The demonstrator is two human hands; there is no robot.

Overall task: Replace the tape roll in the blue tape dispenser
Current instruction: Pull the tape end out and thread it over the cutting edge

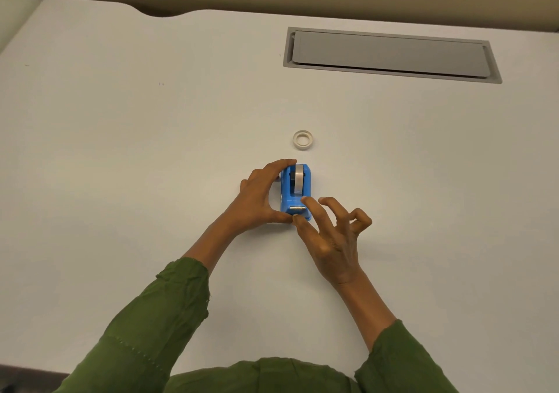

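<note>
The dispenser point(295, 192) stands on the surface point(121, 156), near centre, its long axis running away from the person, cutter end nearest. A roll point(299, 180) sits in its cradle. A second roll point(303, 140) lies flat on the surface just beyond the dispenser's far end, apart from it.

Left hand point(259, 199): fingers curled round the dispenser's left side, fingertips over the far top edge, thumb at the near lower corner. It has hold of the body and steadies it.

Right hand point(329, 235): fingers spread and partly bent, holding nothing. Its index finger point(311, 205) rests at the cutter end; the thumb lies against the near lower corner.

Judgement: the seated roll is not yet out. It lies directly ahead of the right fingers, along the dispenser's axis, and the right hand is the nearer free one. The lift should go upward, clear of the cradle walls. Which roll is the replacement cannot be told.
</note>
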